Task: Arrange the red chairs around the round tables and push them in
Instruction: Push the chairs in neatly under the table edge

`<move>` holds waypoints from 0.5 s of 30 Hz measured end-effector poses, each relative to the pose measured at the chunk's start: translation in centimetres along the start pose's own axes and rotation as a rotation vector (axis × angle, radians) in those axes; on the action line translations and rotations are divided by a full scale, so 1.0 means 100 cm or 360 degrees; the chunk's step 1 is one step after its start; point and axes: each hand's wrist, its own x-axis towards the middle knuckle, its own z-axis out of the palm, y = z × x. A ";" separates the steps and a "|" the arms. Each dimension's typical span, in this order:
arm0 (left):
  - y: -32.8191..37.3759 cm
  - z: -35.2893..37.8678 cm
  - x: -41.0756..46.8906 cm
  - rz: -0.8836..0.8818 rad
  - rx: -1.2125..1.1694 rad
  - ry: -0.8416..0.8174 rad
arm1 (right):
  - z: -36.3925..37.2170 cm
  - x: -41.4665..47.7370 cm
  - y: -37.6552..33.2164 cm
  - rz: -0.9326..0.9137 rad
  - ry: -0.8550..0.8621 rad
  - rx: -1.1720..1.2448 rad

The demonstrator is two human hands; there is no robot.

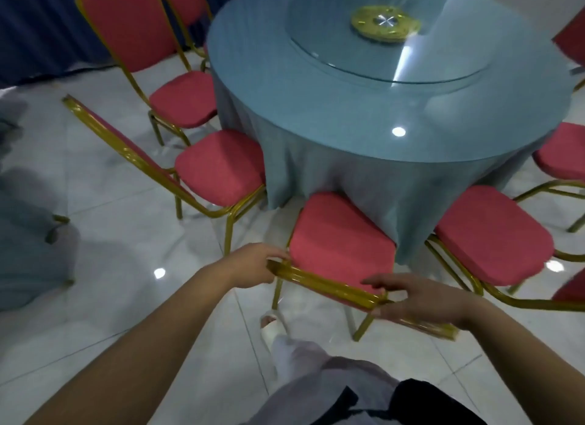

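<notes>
A red chair [340, 238] with a gold frame stands right in front of me, its seat front tucked under the blue cloth of the round table [364, 114]. My left hand [253, 268] grips the left end of the chair's top rail. My right hand [418, 298] holds the right end of the same rail, fingers curled over it. The chair's backrest is seen edge-on from above, so its red pad is mostly hidden.
Two red chairs [218, 168] [180, 97] stand on the left of the table, another [493, 234] on the right, and more at the right edge. A glass turntable [383, 44] lies on the table. My foot [272, 325] is on the white tile floor behind the chair.
</notes>
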 end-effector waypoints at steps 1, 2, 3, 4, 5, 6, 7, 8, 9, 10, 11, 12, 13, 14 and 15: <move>-0.015 -0.010 -0.007 -0.0036 -0.0131 0.0054 | -0.004 0.015 -0.023 -0.0078 0.0042 0.0057; -0.030 -0.020 -0.014 -0.0090 -0.0254 0.0114 | -0.005 0.034 -0.045 -0.0150 0.0104 0.0152; -0.051 -0.032 -0.024 -0.0165 -0.0364 0.0161 | -0.004 0.062 -0.070 -0.0224 0.0185 0.0263; -0.063 -0.039 -0.032 -0.0208 -0.0443 0.0184 | -0.002 0.081 -0.087 -0.0268 0.0319 0.0358; -0.078 -0.047 -0.042 -0.0266 -0.0496 0.0208 | 0.001 0.105 -0.107 -0.0295 0.0428 0.0434; -0.098 -0.059 -0.052 -0.0343 -0.0537 0.0248 | 0.006 0.135 -0.132 -0.0307 0.0481 0.0490; -0.117 -0.070 -0.062 -0.0411 -0.0580 0.0300 | 0.011 0.161 -0.157 -0.0321 0.0498 0.0510; -0.134 -0.081 -0.072 -0.0475 -0.0634 0.0374 | 0.017 0.184 -0.183 -0.0353 0.0480 0.0504; -0.151 -0.093 -0.082 -0.0541 -0.0705 0.0462 | 0.023 0.206 -0.208 -0.0397 0.0443 0.0464; -0.166 -0.105 -0.091 -0.0598 -0.0793 0.0553 | 0.029 0.225 -0.232 -0.0441 0.0400 0.0406; -0.181 -0.117 -0.099 -0.0642 -0.0878 0.0642 | 0.035 0.241 -0.257 -0.0482 0.0358 0.0340; -0.196 -0.130 -0.108 -0.0670 -0.0938 0.0723 | 0.041 0.256 -0.281 -0.0528 0.0329 0.0288; -0.211 -0.142 -0.117 -0.0680 -0.0980 0.0790 | 0.047 0.270 -0.306 -0.0572 0.0307 0.0243; -0.228 -0.155 -0.124 -0.0674 -0.1016 0.0843 | 0.051 0.283 -0.330 -0.0605 0.0295 0.0195; -0.245 -0.167 -0.130 -0.0670 -0.1043 0.0881 | 0.055 0.295 -0.354 -0.0625 0.0290 0.0145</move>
